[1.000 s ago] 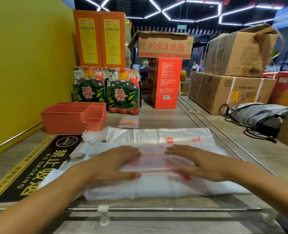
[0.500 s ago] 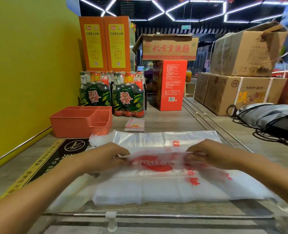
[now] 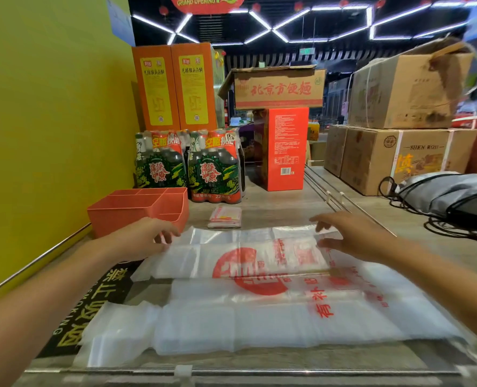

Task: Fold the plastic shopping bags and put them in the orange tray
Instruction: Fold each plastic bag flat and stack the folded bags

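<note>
The top plastic bag lies on the stack of bags, long axis running left to right. The left hand pinches its left end; the right hand seems to pinch its right edge. One orange tray sits far left, one folded bag beside it.

Under the left hand the near corner of the orange tray is hidden, and its fingertips are blurred against the top bag. Whether the right hand pinches this bag or only touches it is not clear. Both forearms are cut by the lower edge.
</note>
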`<state>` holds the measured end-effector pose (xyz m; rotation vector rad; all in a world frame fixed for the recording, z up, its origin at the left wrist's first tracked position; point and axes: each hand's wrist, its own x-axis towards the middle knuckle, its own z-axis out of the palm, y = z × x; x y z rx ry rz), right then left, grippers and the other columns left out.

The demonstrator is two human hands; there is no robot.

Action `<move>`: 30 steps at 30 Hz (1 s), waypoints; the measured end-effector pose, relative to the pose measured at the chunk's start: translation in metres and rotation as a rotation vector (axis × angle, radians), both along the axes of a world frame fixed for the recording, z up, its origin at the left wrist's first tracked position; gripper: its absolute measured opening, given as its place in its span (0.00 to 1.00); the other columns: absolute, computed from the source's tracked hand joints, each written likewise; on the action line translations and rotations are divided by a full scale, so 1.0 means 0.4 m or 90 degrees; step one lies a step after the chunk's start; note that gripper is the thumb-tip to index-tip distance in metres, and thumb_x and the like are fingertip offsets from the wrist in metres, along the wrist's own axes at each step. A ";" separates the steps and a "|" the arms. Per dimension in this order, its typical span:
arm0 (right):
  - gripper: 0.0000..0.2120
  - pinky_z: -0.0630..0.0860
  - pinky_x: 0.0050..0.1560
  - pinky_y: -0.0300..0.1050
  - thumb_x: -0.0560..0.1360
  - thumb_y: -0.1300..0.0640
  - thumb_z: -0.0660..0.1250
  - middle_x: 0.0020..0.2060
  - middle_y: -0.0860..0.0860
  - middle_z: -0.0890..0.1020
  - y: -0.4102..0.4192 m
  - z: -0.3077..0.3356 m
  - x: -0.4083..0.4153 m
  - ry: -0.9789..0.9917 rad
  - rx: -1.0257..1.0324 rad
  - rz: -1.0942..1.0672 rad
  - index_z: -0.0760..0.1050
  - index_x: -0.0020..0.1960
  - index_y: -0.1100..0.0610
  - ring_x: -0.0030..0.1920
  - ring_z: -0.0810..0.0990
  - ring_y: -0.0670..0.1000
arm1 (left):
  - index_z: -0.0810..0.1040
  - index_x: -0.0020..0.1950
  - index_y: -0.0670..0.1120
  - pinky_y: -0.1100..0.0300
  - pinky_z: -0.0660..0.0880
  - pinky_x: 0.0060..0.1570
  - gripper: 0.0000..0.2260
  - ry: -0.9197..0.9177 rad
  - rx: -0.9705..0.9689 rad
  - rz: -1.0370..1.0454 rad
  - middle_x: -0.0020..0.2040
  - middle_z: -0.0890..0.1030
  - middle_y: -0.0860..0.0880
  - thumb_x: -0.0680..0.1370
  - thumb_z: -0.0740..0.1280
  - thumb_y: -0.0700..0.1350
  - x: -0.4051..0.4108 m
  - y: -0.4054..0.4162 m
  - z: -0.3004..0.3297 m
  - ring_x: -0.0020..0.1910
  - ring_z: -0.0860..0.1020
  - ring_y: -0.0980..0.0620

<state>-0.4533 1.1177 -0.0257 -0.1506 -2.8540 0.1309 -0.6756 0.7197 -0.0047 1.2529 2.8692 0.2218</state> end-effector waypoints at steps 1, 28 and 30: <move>0.27 0.70 0.66 0.44 0.76 0.49 0.72 0.65 0.43 0.77 -0.009 -0.012 -0.007 0.011 0.025 0.002 0.69 0.74 0.47 0.68 0.73 0.48 | 0.75 0.69 0.55 0.63 0.76 0.52 0.20 0.041 -0.017 0.012 0.59 0.78 0.58 0.79 0.71 0.43 0.004 0.008 -0.005 0.54 0.76 0.60; 0.25 0.33 0.76 0.44 0.86 0.42 0.40 0.81 0.50 0.37 -0.165 -0.104 0.025 -0.386 0.023 0.020 0.35 0.79 0.41 0.80 0.34 0.50 | 0.39 0.81 0.60 0.65 0.36 0.73 0.29 -0.197 -0.080 -0.205 0.82 0.41 0.58 0.83 0.46 0.65 0.214 0.202 -0.185 0.78 0.37 0.63; 0.22 0.33 0.73 0.39 0.86 0.42 0.40 0.81 0.51 0.37 -0.115 -0.102 0.053 -0.372 -0.037 -0.036 0.32 0.74 0.40 0.79 0.34 0.48 | 0.39 0.81 0.61 0.66 0.35 0.73 0.29 -0.209 -0.078 -0.207 0.81 0.40 0.60 0.83 0.46 0.65 0.218 0.198 -0.179 0.77 0.37 0.64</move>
